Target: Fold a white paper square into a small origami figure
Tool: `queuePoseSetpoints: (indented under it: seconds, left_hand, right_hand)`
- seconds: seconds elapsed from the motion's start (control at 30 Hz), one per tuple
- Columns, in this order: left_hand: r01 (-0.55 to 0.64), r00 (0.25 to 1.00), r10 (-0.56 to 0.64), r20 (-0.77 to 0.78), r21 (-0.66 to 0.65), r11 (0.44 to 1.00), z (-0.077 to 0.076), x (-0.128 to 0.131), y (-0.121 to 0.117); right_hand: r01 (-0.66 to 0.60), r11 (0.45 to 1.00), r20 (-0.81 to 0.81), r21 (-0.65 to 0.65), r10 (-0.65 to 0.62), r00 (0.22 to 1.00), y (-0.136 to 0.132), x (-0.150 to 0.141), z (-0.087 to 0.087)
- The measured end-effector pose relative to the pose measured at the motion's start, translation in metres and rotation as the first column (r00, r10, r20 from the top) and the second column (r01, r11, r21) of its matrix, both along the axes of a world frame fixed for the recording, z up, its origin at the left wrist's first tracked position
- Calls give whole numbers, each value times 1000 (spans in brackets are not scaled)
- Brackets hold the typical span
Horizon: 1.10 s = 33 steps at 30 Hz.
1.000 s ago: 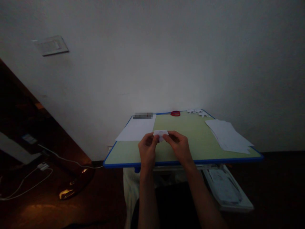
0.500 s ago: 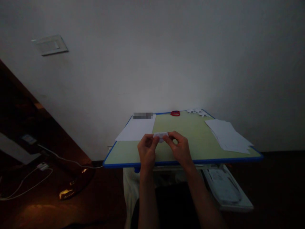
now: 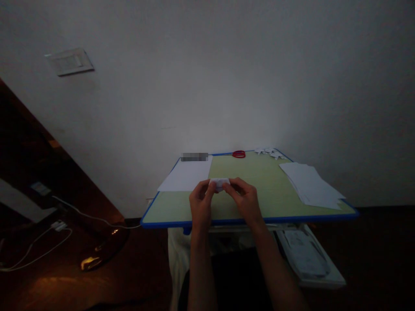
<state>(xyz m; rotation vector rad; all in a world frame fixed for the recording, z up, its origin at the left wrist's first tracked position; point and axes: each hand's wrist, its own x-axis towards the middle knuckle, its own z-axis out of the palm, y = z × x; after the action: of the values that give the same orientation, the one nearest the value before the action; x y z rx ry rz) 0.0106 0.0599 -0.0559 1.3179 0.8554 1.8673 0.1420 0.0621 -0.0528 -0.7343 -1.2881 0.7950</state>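
Observation:
A small piece of folded white paper (image 3: 219, 183) is pinched between my two hands, just above the table (image 3: 253, 181). My left hand (image 3: 201, 199) grips its left side between thumb and fingers. On the opposite side, my right hand (image 3: 244, 199) closes on it with its thumb on the near face. Both thumbs lie close together, and the fingertips behind the paper are partly hidden. The exact shape of the folds is too small and dim to make out.
At the back edge lie red-handled scissors (image 3: 239, 154) and several small folded paper pieces (image 3: 269, 152). A stack of white paper (image 3: 311, 183) rests on the right, a white sheet (image 3: 188, 175) on the left. Below juts an open drawer (image 3: 333, 278). A wall stands behind.
Both hands have shifted very slightly, and the thumbs have moved a little on the folded paper. My grip on it stays the same. Nothing else on the table has moved.

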Motion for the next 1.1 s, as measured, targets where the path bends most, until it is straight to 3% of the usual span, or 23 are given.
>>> queuePoseSetpoints:
  seconds: [0.13,0.5,0.8,1.1]
  left_hand:
    - [14,998,-14,67,-1,1000,-1,0,1]
    - [-10,1000,10,22,11,1000,1,0,-3]
    - [-111,990,113,-84,26,993,-1,-5,0]
    - [-207,976,207,-61,7,978,-2,-5,2]
  right_hand:
    - [-31,999,17,-9,31,999,-1,0,1]
    - [21,1000,-33,-14,-22,999,2,1,-2]
    - [35,999,26,-1,-35,999,2,-1,-1]
    - [-14,1000,70,-26,16,997,-2,-4,2]
